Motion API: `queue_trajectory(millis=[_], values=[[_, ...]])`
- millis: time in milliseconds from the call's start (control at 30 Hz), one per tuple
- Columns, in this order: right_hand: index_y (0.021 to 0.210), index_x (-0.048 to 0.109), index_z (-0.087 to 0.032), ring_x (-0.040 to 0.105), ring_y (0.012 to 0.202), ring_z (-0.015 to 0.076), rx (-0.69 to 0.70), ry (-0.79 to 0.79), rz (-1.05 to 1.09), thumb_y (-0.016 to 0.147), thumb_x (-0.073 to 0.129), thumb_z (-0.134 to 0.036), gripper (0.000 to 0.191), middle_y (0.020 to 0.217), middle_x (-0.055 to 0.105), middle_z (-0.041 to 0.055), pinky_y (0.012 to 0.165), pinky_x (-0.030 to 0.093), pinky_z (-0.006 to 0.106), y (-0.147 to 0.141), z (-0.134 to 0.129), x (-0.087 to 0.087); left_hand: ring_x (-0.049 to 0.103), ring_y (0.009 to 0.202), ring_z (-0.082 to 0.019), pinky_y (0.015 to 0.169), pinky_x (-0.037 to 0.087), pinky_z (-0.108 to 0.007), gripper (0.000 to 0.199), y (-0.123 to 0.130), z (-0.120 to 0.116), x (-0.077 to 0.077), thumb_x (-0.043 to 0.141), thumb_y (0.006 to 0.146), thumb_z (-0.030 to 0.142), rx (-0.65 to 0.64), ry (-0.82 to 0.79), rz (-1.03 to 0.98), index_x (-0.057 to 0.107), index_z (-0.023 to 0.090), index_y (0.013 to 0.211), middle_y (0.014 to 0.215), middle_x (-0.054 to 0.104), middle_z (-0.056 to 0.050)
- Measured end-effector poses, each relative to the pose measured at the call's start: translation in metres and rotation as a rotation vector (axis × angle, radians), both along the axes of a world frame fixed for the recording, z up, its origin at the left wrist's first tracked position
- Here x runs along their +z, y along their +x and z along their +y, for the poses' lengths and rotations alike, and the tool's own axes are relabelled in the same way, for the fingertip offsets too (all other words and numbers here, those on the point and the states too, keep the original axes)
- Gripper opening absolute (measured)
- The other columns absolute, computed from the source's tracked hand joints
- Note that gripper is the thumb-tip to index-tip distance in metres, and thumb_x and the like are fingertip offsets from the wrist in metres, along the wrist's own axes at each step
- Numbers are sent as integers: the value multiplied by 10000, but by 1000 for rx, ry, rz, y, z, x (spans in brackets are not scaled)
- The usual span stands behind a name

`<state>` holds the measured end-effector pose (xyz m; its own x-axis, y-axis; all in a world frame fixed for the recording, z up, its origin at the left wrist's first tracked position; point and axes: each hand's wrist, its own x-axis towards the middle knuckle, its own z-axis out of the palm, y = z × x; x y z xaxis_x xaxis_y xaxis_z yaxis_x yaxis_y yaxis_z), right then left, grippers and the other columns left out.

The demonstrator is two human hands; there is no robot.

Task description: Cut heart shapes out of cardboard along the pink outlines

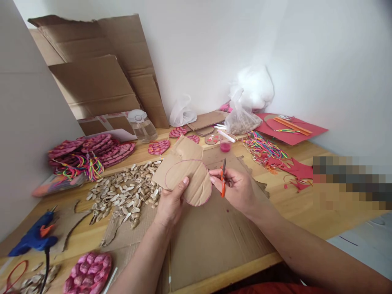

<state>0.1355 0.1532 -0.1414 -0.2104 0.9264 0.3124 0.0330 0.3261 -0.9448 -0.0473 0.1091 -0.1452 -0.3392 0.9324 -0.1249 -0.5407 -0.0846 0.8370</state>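
Wooden surface (pixel 295 212) beneath, midway between its near and back edges, the left grip (pixel 171 204) clasps outlined cardboard (pixel 194 175), apparently steadying it, beside the right grip (pixel 237 190) holding orange-handled scissors (pixel 223 183).

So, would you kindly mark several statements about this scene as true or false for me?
1. The left hand holds an irregular brown cardboard piece with a curved outline drawn on it. True.
2. The right hand holds a white marker. False: it holds orange-handled scissors.
3. Loose beige peanut shells are spread to the left of the cardboard piece. True.
4. The blue plastic glue gun lies right of both hands. False: it lies to their left.
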Motion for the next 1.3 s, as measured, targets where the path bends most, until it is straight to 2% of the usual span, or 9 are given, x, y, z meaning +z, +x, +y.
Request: queue_trajectory(millis=[100, 233, 333, 567, 700, 867, 967, 1067, 1300], values=[[974, 731, -195, 616, 674, 166, 36, -49, -4, 846, 700, -440, 278, 823, 713, 50, 623, 510, 285, 0, 0, 3, 679, 1152, -326, 974, 575, -425, 610, -4, 0, 3, 926, 614, 266, 14, -12, -7, 712, 146, 1173, 1189, 747, -129], [827, 645, -198, 556, 648, 152, 212, -162, -2, 859, 667, -475, 279, 720, 616, 7, 591, 461, 259, 1, -3, 9, 693, 1128, -311, 960, 586, -405, 620, -6, -1, 3, 932, 602, 261, -37, -15, -13, 714, 164, 1175, 1153, 763, -109], [821, 620, -193, 517, 647, 136, 295, -170, -17, 858, 680, -438, 254, 741, 590, -2, 586, 435, 244, 2, -7, 14, 682, 1150, -306, 983, 571, -409, 652, -6, -1, 1, 932, 605, 261, -54, 0, 7, 700, 173, 1207, 1159, 761, -109], [751, 619, -177, 427, 581, 111, 190, -155, -197, 809, 727, -445, 295, 654, 524, -28, 519, 346, 234, 3, -8, 20, 674, 1165, -302, 1014, 545, -412, 657, -10, 1, -3, 926, 610, 265, -47, 24, 80, 697, 168, 1218, 1167, 757, -116], [758, 616, -195, 506, 623, 130, 213, -289, 58, 753, 767, -520, 358, 678, 566, -19, 583, 427, 255, 3, -1, 21, 686, 1139, -292, 1007, 543, -417, 613, -12, 0, -3, 919, 624, 249, -77, 7, 45, 703, 163, 1192, 1138, 766, -111], [881, 674, -206, 607, 706, 166, 379, -466, 324, 674, 838, -516, 407, 795, 688, 13, 690, 512, 308, 5, 6, 20, 696, 1102, -332, 987, 543, -449, 624, -9, -3, -4, 942, 572, 259, -309, -75, 44, 719, 136, 1141, 1110, 766, -152], [996, 692, -209, 660, 807, 198, 526, -532, 405, 678, 845, -501, 457, 896, 734, 44, 725, 527, 320, 4, 5, 19, 677, 1137, -339, 999, 530, -442, 650, -6, -5, -4, 950, 552, 305, -382, -105, 36, 719, 151, 1140, 1128, 759, -151], [1035, 691, -222, 679, 857, 216, 579, -574, 444, 704, 825, -514, 461, 927, 743, 54, 722, 532, 325, 3, 2, 18, 688, 1104, -345, 956, 549, -437, 665, -5, -7, -4, 948, 550, 355, -452, -121, 21, 718, 158, 1142, 1141, 752, -152], [915, 670, -212, 651, 792, 174, 644, -602, 483, 726, 826, -430, 328, 872, 709, 28, 705, 513, 283, 3, 0, 20, 717, 1012, -295, 887, 567, -373, 629, -7, -6, -8, 942, 557, 386, -441, -129, 1, 722, 173, 1106, 1095, 764, -119]])
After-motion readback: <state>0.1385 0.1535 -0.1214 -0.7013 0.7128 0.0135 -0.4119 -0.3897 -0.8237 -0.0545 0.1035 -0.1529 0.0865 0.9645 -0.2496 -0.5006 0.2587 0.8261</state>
